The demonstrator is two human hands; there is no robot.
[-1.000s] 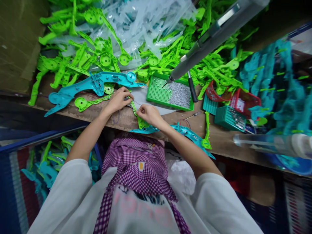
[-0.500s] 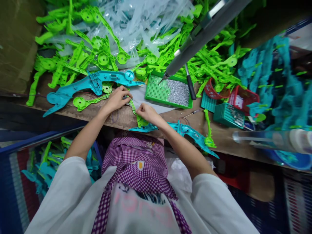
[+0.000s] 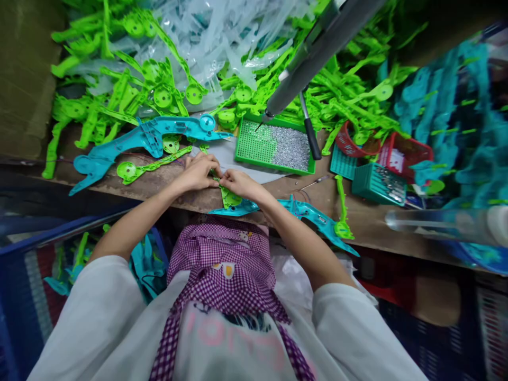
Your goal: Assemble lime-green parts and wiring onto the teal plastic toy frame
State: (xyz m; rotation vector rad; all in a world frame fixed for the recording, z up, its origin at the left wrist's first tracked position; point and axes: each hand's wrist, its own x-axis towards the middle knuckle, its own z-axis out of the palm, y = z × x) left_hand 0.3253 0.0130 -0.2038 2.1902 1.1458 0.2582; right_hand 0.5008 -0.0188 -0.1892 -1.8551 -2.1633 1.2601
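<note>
My left hand (image 3: 200, 172) and my right hand (image 3: 240, 184) meet at the front of the bench, fingertips almost touching. Both are closed in a pinch on a slim lime-green plastic part (image 3: 230, 198); the fingers hide much of its middle. Its wide end points toward me, beside a long blue plastic shell (image 3: 309, 214) that lies partly under my right forearm. Beyond my left hand lies another blue shell (image 3: 148, 137), with its ribbed inside showing. A second green part (image 3: 153, 165) rests left of that hand.
A green tray (image 3: 273, 145) of small silver screws stands behind my hands, with a grey power screwdriver (image 3: 313, 61) hanging over it. Heaps of green parts (image 3: 341, 100) and clear plastic pieces (image 3: 222, 37) fill the back. Small baskets (image 3: 379, 182) stand at right.
My left hand has come down and right along the green part, to just beside my right hand. The right hand stays nearly in place. The view has shifted slightly.
</note>
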